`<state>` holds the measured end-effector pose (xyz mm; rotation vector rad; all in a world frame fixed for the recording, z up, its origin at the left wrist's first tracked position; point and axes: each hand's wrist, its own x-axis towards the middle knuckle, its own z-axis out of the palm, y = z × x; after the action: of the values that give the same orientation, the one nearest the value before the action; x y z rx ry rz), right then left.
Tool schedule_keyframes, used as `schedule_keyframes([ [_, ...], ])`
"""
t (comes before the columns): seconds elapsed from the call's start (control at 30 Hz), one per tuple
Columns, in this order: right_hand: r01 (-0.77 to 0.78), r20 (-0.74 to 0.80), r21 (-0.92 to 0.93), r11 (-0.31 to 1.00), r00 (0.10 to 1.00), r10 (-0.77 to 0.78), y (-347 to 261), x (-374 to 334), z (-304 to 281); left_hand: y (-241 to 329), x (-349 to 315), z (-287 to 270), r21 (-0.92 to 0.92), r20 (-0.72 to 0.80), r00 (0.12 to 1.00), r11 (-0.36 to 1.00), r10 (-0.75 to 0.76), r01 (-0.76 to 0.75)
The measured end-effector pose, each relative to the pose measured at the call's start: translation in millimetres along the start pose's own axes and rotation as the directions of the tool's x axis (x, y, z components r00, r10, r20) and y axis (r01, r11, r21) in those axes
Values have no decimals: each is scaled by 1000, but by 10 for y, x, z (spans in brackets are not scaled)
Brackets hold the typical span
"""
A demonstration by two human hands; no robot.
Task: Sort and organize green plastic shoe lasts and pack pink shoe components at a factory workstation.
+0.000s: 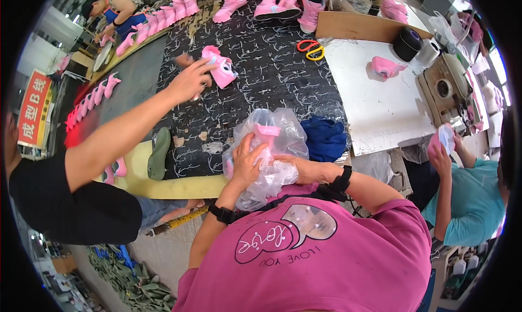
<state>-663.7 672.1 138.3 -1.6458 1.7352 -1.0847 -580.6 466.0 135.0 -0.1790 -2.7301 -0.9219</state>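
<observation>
Close in front of me at the table's near edge is a clear plastic bag [291, 128] with a pink shoe upper [267, 131] in it. My left hand [247, 162] has its fingers curled over the left side of the upper, against the crumpled plastic. From the right, my right hand [300, 168] grips the upper and bag low down; the bunched film partly hides its fingers. A dark blue cloth [324, 139] lies just right of the bag. Farther off, a co-worker's hand [190, 81] reaches beside another pink shoe upper [222, 72].
Red-and-yellow scissors [312, 50] lie on the dark patterned table cover [261, 67]. A green shoe last [159, 154] rests at the near left edge. Pink boots [277, 4] stand at the back. On the right, a co-worker sits near a sewing machine [448, 89] and a white board [359, 105].
</observation>
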Motion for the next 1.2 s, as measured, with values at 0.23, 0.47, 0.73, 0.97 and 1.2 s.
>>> schedule_keyframes([
  [0.23,-18,-22,72,997,1000,20,113,-26,52,-104,-24,61,27,-7,1000,999,21,-20],
  [0.47,-98,-20,190,977,994,104,90,-20,9,-177,6,71,47,-38,999,999,25,-23],
  [0.73,-34,-9,230,973,999,37,217,-35,127,-90,-22,68,43,-32,999,999,34,-32],
  [0.97,72,66,108,991,995,-80,168,18,22,-22,-58,12,54,-19,1000,998,-22,23],
  [1.2,40,110,27,999,993,-42,75,-36,-5,41,-54,-4,-9,-17,999,999,-44,44],
])
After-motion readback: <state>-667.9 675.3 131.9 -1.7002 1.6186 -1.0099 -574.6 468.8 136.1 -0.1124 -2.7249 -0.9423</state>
